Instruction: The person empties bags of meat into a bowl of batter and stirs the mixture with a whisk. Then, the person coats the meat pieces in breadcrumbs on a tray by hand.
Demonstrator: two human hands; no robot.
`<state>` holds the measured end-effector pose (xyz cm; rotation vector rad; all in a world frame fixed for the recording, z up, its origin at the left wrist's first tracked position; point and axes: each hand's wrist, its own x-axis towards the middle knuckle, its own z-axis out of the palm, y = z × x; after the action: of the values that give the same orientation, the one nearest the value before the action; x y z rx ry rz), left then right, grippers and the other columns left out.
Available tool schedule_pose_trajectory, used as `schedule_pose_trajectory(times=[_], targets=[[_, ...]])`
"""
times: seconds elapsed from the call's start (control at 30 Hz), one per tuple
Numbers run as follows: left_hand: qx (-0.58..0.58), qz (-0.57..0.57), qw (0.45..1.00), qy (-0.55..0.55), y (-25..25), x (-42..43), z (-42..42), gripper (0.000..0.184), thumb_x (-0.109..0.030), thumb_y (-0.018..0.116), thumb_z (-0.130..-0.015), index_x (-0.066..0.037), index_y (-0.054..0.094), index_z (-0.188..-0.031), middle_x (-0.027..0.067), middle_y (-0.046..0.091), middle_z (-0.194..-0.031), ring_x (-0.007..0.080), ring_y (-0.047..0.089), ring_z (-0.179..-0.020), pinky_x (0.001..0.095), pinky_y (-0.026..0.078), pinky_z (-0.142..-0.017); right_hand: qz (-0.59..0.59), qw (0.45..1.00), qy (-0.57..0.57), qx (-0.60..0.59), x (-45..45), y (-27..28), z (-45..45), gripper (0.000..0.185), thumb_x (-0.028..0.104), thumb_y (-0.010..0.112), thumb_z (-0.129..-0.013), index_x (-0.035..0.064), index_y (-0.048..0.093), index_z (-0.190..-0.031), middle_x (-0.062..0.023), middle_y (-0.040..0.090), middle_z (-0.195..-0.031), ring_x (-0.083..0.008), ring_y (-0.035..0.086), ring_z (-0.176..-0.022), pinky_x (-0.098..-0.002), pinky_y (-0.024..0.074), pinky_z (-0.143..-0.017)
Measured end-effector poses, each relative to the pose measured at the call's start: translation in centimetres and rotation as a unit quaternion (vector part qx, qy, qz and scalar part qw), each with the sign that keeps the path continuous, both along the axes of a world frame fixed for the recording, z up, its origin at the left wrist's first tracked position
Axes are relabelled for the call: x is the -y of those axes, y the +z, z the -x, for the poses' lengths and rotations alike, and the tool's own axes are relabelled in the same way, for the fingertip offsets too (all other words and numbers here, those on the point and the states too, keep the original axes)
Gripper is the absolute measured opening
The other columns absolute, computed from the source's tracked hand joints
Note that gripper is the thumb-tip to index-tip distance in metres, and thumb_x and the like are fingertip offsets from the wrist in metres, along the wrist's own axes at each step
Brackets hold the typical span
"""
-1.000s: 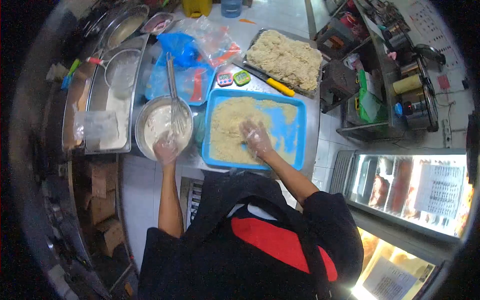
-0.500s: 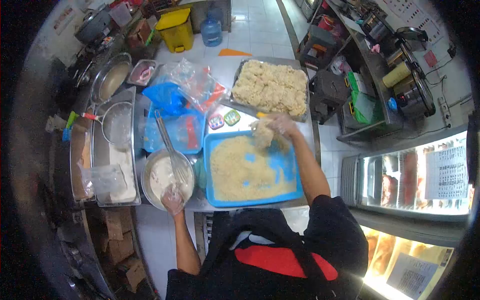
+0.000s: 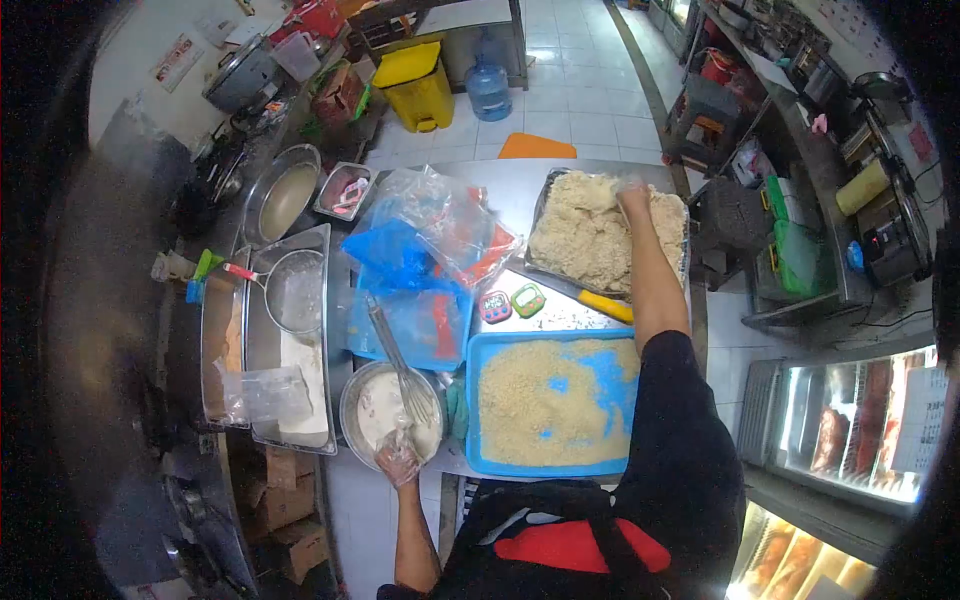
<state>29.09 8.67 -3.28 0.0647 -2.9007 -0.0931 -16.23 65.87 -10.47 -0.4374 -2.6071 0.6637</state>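
Note:
My left hand (image 3: 398, 461), in a clear plastic glove, is at the near rim of a metal bowl (image 3: 352, 400) of creamy white batter, its fingertips over the batter; their exact pose is too small to tell. A wire whisk (image 3: 398, 365) leans in that bowl. My right hand (image 3: 631, 196), blurred, is over the far part of a tray (image 3: 585, 235) heaped with crumb-coated pieces; what its fingers hold cannot be made out. Nearer to me lies a blue tray (image 3: 555, 470) of pale crumbs. A yellow-handled knife (image 3: 590, 300) and two small timers (image 3: 510, 303) sit between the trays.
Plastic bags (image 3: 430, 225) lie on another blue tray at the middle left. Left of it stand a metal pan of white flour (image 3: 303, 385) with a strainer (image 3: 296, 290), and a basin (image 3: 287, 200). A yellow bin (image 3: 414, 90) and water jug (image 3: 488, 90) stand beyond the table.
My right hand has gone from the crumb tray, where it lifted a coated piece, to the far part of the heaped tray. My left hand stays at the bowl. The view has tilted up.

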Motion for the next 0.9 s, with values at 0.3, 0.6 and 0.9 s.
schedule_pose_trajectory(times=[0.3,0.6,0.9], targets=[[-0.029,-0.05,0.998,0.016,-0.9,0.3,-0.1,0.019,-0.019,0.055,-0.075,-0.005,0.062,-0.086,0.0104,0.061,-0.073,0.0294,0.058,-0.067,0.0414,0.045,-0.062,-0.207,0.975,0.08,0.024,7.3,4.9,-7.5,0.031,0.025,0.046,-0.083,0.004,0.057,-0.103,-0.0128,0.06,-0.097,-0.0268,0.056,-0.092,-0.0375,0.0422,-0.084],[-0.049,-0.108,0.993,0.012,-0.1,0.0,0.5,0.024,-0.017,0.052,-0.078,-0.007,0.06,-0.098,0.0142,0.062,-0.084,0.0309,0.058,-0.08,0.0413,0.044,-0.075,0.37,0.885,0.275,0.07,25.2,2.5,-22.3,0.03,0.026,0.058,-0.079,0.0012,0.062,-0.097,-0.0113,0.065,-0.082,-0.0198,0.06,-0.079,-0.0308,0.0453,-0.07],[-0.081,-0.439,0.893,0.063,2.6,2.1,0.5,0.026,-0.014,0.052,-0.079,-0.006,0.059,-0.102,0.019,0.062,-0.088,0.033,0.06,-0.08,0.0403,0.045,-0.075,0.193,0.933,0.304,-0.003,36.4,10.1,-21.0,0.033,0.033,0.06,-0.076,0.0041,0.062,-0.093,-0.016,0.063,-0.083,-0.0268,0.062,-0.076,-0.034,0.0469,-0.07]])
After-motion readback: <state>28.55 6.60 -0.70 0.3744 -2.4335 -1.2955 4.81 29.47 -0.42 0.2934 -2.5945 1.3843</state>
